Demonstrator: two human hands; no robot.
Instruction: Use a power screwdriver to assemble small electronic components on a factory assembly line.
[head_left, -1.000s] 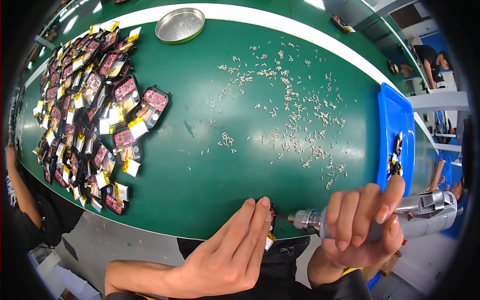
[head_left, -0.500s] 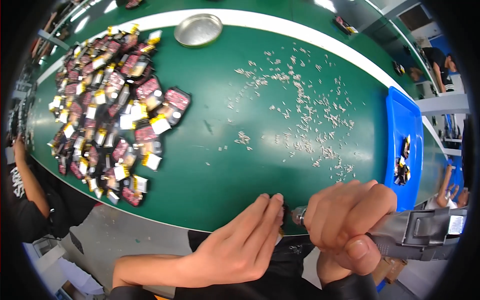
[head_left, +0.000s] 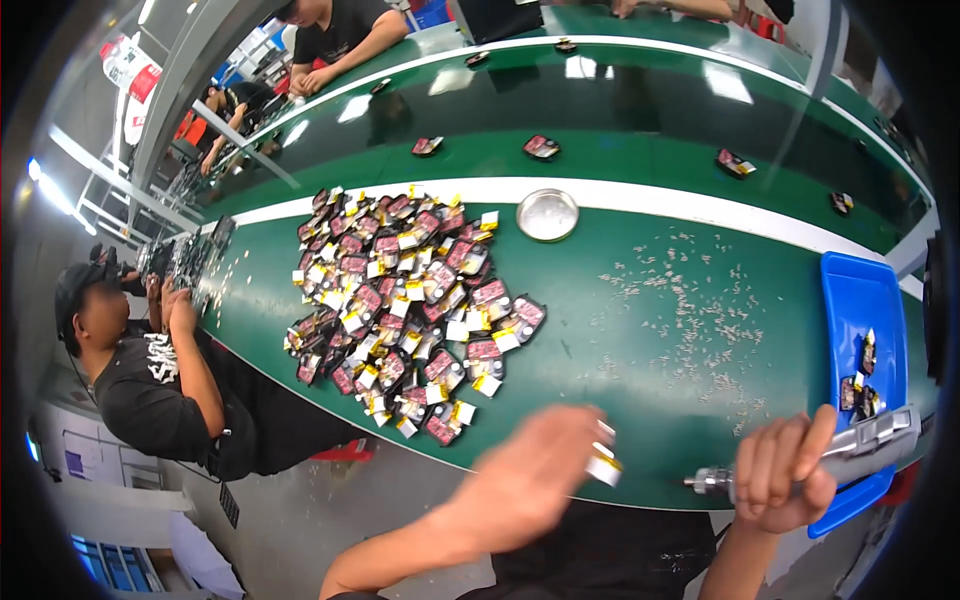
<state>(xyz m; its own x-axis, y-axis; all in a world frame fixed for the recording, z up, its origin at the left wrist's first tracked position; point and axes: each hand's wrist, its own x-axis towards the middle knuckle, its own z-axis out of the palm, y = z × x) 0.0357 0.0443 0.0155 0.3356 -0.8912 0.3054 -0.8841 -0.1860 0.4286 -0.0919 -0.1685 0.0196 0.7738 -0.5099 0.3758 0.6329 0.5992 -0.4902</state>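
My left hand (head_left: 535, 475), smeared by motion, is over the table's near edge. Its fingers are closed on a small electronic unit (head_left: 604, 468); only a white and yellow part shows below the fingertips. To the right, my right hand (head_left: 785, 470) is wrapped round a grey power screwdriver (head_left: 868, 442), its metal nose pointing left, apart from the unit. A big pile of similar units (head_left: 385, 300), black casings with red boards and white-yellow parts, covers the table on the left. Many tiny screws (head_left: 705, 310) lie scattered ahead of my right hand.
A round metal dish (head_left: 547, 216) sits by the white strip at the back. At right, a blue tray (head_left: 838, 300) holds several units. Beyond the strip, a green conveyor belt (head_left: 620, 150) carries spaced-out units. A co-worker (head_left: 165, 370) stands at left; others work across the belt.
The screwdriver's nose has come away from the unit, and my right hand has moved right. My left hand has lifted with the unit. The view has tilted up, showing more belt and co-workers.
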